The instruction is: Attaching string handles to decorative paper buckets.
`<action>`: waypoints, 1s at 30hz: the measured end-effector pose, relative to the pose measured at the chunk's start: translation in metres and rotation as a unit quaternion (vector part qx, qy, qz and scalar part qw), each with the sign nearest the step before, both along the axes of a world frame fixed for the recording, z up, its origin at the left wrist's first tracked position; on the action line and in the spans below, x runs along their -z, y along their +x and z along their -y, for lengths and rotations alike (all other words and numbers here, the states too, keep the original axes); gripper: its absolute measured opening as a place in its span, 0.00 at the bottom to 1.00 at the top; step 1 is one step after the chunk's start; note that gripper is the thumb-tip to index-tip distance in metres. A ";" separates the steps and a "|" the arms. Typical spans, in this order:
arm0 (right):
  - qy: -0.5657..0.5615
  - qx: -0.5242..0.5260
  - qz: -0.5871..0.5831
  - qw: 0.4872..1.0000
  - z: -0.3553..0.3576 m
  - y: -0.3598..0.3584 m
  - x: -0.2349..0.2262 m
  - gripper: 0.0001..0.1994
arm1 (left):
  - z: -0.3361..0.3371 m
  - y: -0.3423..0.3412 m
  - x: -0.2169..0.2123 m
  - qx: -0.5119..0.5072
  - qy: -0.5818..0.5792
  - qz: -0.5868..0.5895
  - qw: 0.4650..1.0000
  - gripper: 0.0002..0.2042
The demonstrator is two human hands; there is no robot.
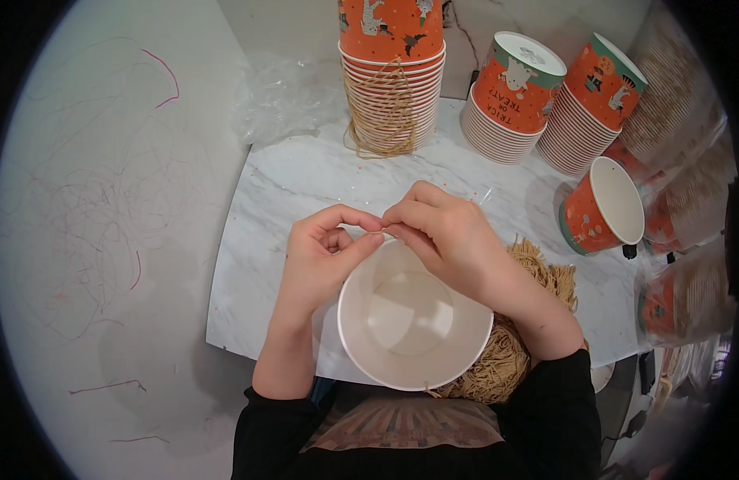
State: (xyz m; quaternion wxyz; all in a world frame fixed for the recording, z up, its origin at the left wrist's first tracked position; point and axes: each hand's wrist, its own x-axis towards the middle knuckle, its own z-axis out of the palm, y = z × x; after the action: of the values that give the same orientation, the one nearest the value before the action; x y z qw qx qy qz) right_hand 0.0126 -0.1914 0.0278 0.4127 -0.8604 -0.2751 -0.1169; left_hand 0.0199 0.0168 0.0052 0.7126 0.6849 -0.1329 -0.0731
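From the head camera, a white paper cup (415, 318) sits open side up near the table's front edge, just over the person's lap. Both hands meet at its far rim: the left hand (325, 256) and the right hand (449, 236) each pinch a thin tan cord (383, 233) there, fingertips touching. A heap of tan cords (505, 352) lies beside the cup, under the right wrist. Stacks of orange cups (393, 76) stand at the back of the marble table (281, 192)
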 end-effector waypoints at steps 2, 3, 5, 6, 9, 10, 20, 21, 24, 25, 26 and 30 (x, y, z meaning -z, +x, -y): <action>-0.004 0.002 0.001 1.000 0.000 0.000 0.000 0.04 | -0.002 0.000 0.001 0.001 0.036 -0.023 0.999 0.04; -0.009 0.003 0.002 1.000 0.000 -0.001 0.000 0.04 | 0.000 0.001 0.003 0.001 0.036 -0.023 0.999 0.04; -0.007 -0.002 0.011 1.000 0.000 0.000 0.000 0.04 | 0.002 0.003 0.007 0.001 -0.016 -0.017 1.000 0.04; -0.005 -0.005 0.020 1.000 -0.001 0.001 0.000 0.04 | 0.002 0.003 0.008 0.000 -0.015 -0.016 1.000 0.04; 0.008 -0.015 0.000 1.000 -0.001 0.001 -0.004 0.06 | 0.002 0.005 0.009 0.020 -0.066 -0.028 0.997 0.06; 0.008 -0.016 0.000 1.000 0.000 0.000 -0.006 0.06 | 0.002 0.005 0.009 0.015 -0.067 -0.032 0.997 0.06; 0.013 -0.019 0.038 0.999 -0.003 0.000 -0.008 0.08 | 0.001 0.004 0.015 0.021 -0.040 -0.021 0.999 0.09; 0.018 -0.025 0.065 0.997 -0.003 0.000 -0.006 0.07 | 0.001 0.005 0.014 0.022 -0.041 -0.021 0.999 0.09; 0.017 -0.043 0.081 0.996 -0.004 -0.001 -0.008 0.07 | -0.001 0.006 0.012 0.046 -0.061 -0.041 0.996 0.09; 0.017 -0.044 0.081 0.996 -0.005 -0.001 -0.007 0.07 | -0.002 0.006 0.012 0.056 -0.070 -0.046 0.995 0.08; 0.019 -0.039 0.082 0.996 -0.005 0.000 -0.006 0.07 | -0.003 0.007 0.013 0.067 -0.080 -0.051 0.993 0.07; 0.021 -0.038 0.030 0.999 -0.004 -0.002 -0.010 0.08 | -0.007 0.010 0.015 0.062 -0.077 -0.079 0.992 0.05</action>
State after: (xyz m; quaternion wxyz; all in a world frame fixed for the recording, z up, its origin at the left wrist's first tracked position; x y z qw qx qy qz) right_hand 0.0101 -0.1872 0.0374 0.4268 -0.8365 -0.3170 -0.1328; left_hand 0.0298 0.0241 -0.0100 0.7657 0.6105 -0.1235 -0.1604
